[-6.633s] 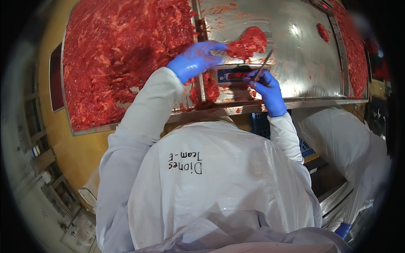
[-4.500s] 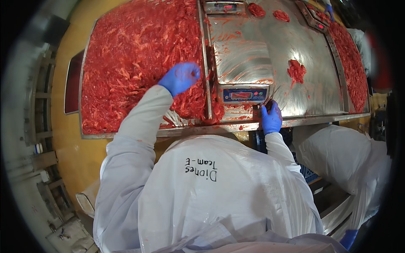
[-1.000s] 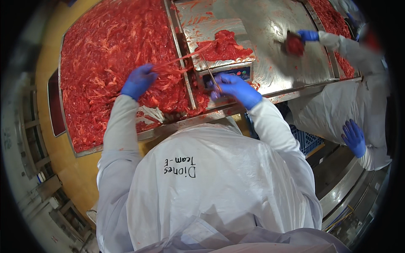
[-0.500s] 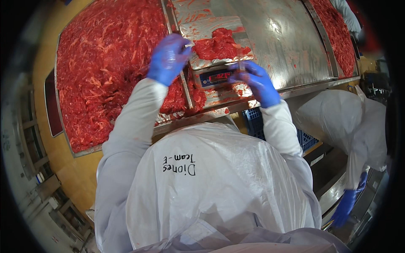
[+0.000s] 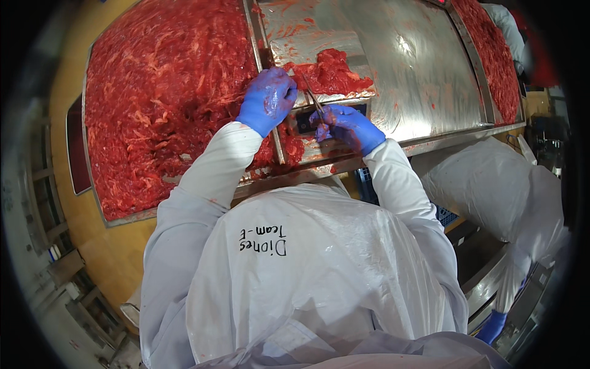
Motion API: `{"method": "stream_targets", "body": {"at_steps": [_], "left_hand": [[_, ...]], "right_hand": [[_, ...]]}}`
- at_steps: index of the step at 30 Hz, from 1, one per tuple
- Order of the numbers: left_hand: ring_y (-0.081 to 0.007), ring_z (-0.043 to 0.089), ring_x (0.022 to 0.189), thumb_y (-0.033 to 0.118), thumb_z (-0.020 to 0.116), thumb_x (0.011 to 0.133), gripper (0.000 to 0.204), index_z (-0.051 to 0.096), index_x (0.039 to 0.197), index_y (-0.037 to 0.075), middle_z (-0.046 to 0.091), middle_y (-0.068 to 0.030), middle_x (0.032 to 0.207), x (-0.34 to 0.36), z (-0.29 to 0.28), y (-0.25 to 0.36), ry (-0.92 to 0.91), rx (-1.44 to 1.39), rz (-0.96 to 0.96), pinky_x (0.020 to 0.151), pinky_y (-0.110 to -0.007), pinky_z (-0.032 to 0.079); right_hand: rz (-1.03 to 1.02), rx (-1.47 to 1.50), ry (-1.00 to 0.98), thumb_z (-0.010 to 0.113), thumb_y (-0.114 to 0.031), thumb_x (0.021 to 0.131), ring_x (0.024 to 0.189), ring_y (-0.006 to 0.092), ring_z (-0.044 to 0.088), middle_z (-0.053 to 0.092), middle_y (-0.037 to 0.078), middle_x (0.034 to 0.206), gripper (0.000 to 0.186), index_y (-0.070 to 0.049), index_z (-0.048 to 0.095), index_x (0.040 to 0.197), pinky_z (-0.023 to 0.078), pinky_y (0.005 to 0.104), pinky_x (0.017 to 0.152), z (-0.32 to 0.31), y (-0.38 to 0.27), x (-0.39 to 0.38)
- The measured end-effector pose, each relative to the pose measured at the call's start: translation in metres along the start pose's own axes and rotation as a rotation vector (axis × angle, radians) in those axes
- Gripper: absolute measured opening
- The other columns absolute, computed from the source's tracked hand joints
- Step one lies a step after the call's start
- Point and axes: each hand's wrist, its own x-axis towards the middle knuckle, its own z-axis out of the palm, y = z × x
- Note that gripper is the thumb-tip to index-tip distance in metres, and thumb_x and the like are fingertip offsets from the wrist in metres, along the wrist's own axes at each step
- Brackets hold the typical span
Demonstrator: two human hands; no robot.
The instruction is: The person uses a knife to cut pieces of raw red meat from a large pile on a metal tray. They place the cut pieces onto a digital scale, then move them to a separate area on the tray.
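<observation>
Right hand (image 5: 349,128) around slim tool (image 5: 314,100) — red meat (image 5: 332,72) on scale (image 5: 301,49)

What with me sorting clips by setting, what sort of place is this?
Probably a meat-processing room: raw meat is spread on a metal table, a portion lies on a scale, and the left hand and right hand are gloved.

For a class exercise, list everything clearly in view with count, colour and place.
Meat beds: two, red, left and upper right
Scale: one, silver, upper centre
Meat portion: one, red, on the scale
Worktop: one, silver, between the beds
Dividers: two, silver, edging the worktop
Slim tool: one, metallic, over scale's near edge
Crate: at least one, blue, under worktop
Co-worker: at least one, white-clad, right side
Apron: one, white, lower centre
Left hand: one, blue-gloved, at the left divider
Right hand: one, blue-gloved, holding the tool
</observation>
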Motion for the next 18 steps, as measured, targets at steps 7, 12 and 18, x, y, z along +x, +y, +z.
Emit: {"method": "stream_targets", "body": {"at_steps": [7,12,18], "left_hand": [[-0.0313,0.067,0.103,0.017,0.077,0.086,0.015,0.074,0.092,0.003,0.070,-0.0126,0.100,0.005,-0.014,-0.016,0.083,-0.203,-0.127,0.094,-0.040,0.054],[-0.0322,0.066,0.100,0.016,0.075,0.084,0.015,0.073,0.090,0.002,0.067,-0.0143,0.096,0.013,0.000,-0.011,-0.006,-0.150,-0.203,0.091,-0.043,0.053],[-0.0340,0.065,0.096,0.015,0.074,0.082,0.013,0.072,0.086,0.002,0.066,-0.0154,0.091,-0.004,0.002,-0.017,0.054,-0.219,-0.156,0.089,-0.044,0.053]], "right_hand": [[0.106,0.094,0.004,0.073,-0.022,0.098,0.084,0.0182,0.069,0.071,0.006,0.092,0.033,0.002,0.070,0.121,0.058,0.0352,0.088,-0.003,-0.001,-0.009],[-0.041,0.120,0.055,0.071,-0.017,0.099,0.080,0.0177,0.064,0.068,0.006,0.090,0.028,0.002,0.070,0.118,0.057,0.0336,0.084,0.008,-0.006,0.020],[0.075,0.150,-0.027,0.070,-0.019,0.101,0.084,0.0164,0.066,0.069,0.005,0.090,0.029,0.002,0.069,0.121,0.058,0.0389,0.088,0.005,-0.008,0.012]]}}
